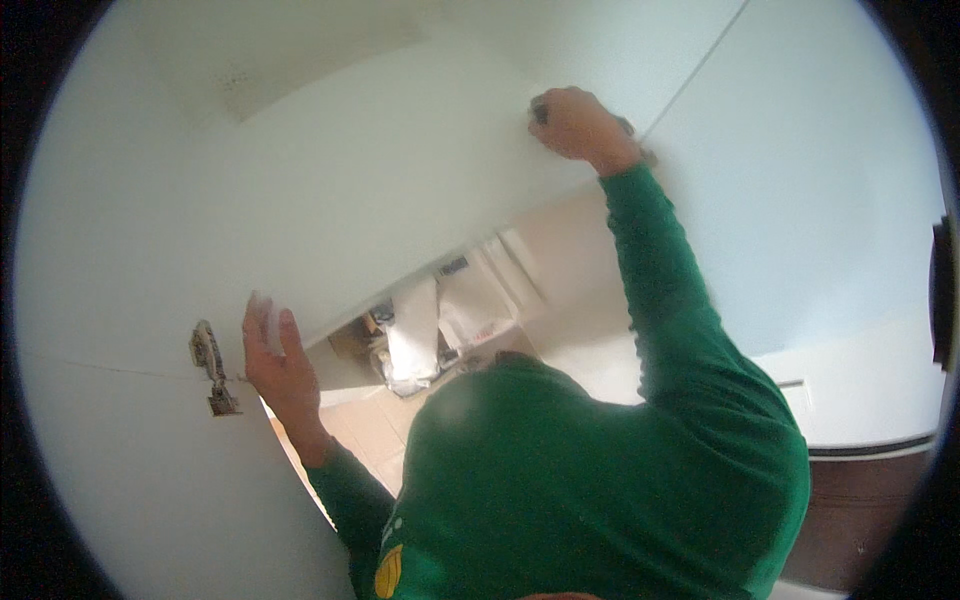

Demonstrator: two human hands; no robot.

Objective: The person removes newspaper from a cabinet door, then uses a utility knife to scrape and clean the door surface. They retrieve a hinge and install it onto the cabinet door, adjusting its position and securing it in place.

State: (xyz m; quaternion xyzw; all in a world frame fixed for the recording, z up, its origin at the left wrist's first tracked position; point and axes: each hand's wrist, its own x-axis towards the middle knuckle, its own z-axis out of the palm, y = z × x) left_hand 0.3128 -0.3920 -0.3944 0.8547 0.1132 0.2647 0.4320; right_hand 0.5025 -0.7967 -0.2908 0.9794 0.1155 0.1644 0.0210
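A large pale panel spans the upper part of the view. At its left lower corner a metal hinge joins it to a pale side panel. My left hand is raised just right of this hinge, by the panel's edge, fingers stretched and apart. My right hand is up at the right part of the panel with its fingers closed. Something small and dark shows at its fingertips, too hidden to name. Behind the right wrist a second hinge partly shows near the panel seam.
Below the panel's edge, white packages and a white bin-like container stand on a tiled floor. On the right is a pale surface. A dark brown piece lies at the lower right.
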